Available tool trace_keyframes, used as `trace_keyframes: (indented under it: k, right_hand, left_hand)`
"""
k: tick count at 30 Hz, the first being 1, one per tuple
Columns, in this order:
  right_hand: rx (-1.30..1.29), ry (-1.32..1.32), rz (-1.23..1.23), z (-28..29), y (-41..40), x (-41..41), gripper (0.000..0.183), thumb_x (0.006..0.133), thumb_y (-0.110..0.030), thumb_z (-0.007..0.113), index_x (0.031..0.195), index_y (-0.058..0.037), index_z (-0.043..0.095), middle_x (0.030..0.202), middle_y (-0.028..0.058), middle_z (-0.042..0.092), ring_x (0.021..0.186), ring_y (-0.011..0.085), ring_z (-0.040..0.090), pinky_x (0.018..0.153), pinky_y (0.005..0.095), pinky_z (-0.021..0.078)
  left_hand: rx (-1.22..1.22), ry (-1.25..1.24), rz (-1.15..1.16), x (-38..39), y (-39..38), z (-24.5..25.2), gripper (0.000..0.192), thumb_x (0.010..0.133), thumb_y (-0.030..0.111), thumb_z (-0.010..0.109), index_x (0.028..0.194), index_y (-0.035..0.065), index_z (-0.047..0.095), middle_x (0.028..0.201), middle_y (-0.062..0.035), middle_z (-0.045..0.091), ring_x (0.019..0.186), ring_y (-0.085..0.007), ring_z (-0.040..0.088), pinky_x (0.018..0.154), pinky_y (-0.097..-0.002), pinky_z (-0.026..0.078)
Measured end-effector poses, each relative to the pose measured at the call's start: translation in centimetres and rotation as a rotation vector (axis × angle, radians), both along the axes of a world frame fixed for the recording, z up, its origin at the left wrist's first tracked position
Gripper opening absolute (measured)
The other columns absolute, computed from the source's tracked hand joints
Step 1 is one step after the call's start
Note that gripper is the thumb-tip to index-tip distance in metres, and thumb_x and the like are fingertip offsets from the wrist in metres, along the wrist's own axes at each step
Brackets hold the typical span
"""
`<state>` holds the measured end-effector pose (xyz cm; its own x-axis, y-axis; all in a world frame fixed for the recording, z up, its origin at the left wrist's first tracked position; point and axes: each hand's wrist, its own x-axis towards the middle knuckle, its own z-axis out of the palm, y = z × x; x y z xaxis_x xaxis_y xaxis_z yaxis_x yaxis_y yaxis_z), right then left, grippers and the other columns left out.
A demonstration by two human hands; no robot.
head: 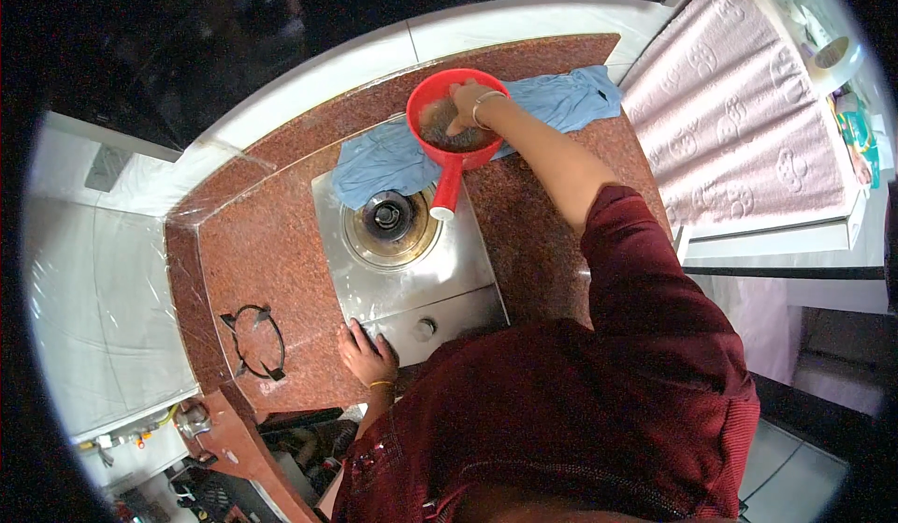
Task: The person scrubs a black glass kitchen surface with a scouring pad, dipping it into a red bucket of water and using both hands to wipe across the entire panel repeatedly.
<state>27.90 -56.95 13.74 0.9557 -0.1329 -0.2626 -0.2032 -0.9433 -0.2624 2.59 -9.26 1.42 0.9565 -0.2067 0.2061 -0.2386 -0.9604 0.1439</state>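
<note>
My right hand (471,105), with a bracelet at the wrist, reaches down into a red plastic dipper (415,112). Greyish, murky contents (449,133) lie around its fingers, and whether they grip anything in there cannot be made out. The dipper rests on a crumpled blue cloth (382,151), its handle (447,190) pointing towards me over the stove. Flat on the front left corner of the steel gas stove (393,298) is my left hand (368,358), fingers apart and holding nothing. Behind it, the stove's round burner (387,218) shows without a pan support over it.
A black pan support (259,340) lies on the red granite counter (280,256) at left. The stove's control knob (425,329) faces me. To the right, a pink embossed towel (736,123) covers a surface, with a tape roll (833,56) beyond. A gas valve (193,418) sits lower left.
</note>
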Motion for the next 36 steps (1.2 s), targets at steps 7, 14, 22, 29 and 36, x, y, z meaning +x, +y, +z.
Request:
trace_keyframes:
  k: [7,14,22,29,36]
  right_hand:
    - [0.130,-0.042,0.214,-6.9,-2.0,0.9,0.048,0.067,-0.027,0.079,0.113,-0.0157,0.068,0.119,0.0123,0.066,0.116,0.0265,0.060,0.096,0.0427,0.0486]
    - [0.354,-0.143,0.014,-1.3,2.5,0.5,0.038,0.079,-0.035,0.073,0.105,-0.0087,0.065,0.106,0.0174,0.069,0.104,0.0353,0.064,0.089,0.0433,0.0512]
    - [0.008,-0.307,0.063,2.1,-0.8,-1.4,0.029,0.083,-0.024,0.067,0.110,-0.0117,0.066,0.113,0.0203,0.065,0.110,0.0355,0.061,0.094,0.0461,0.0485]
    - [0.817,-0.692,-0.425,0.8,-11.8,-1.5,0.028,0.087,-0.022,0.069,0.113,-0.0113,0.070,0.095,0.0062,0.072,0.087,0.0198,0.068,0.079,0.0373,0.0544]
    - [1.632,-1.401,-1.297,8.3,-22.0,-3.0,0.038,0.086,-0.007,0.065,0.121,-0.0144,0.051,0.107,0.0090,0.061,0.082,0.0288,0.060,0.053,0.0422,0.0457]
  left_hand:
    - [-0.047,-0.088,-0.077,1.1,-1.0,-0.3,0.062,0.095,0.037,0.048,0.145,0.0013,0.041,0.144,-0.0295,0.041,0.131,-0.0473,0.039,0.109,-0.0571,0.030]
    - [0.007,-0.020,0.012,-0.1,1.0,-1.5,0.063,0.094,0.038,0.048,0.146,0.0039,0.039,0.145,-0.0278,0.040,0.132,-0.0467,0.038,0.109,-0.0575,0.029]
    - [0.001,-0.051,-0.026,0.4,0.4,-1.4,0.063,0.094,0.038,0.050,0.145,0.0033,0.041,0.141,-0.0282,0.043,0.131,-0.0464,0.039,0.108,-0.0574,0.031]
    - [-0.004,-0.021,-0.014,0.7,-0.9,-0.7,0.064,0.096,0.044,0.044,0.145,0.0028,0.042,0.141,-0.0276,0.044,0.129,-0.0472,0.042,0.106,-0.0579,0.032]
    - [0.010,-0.043,0.011,-0.2,-0.4,-0.2,0.063,0.099,0.047,0.039,0.144,0.0026,0.043,0.142,-0.0285,0.043,0.129,-0.0472,0.042,0.105,-0.0585,0.033]
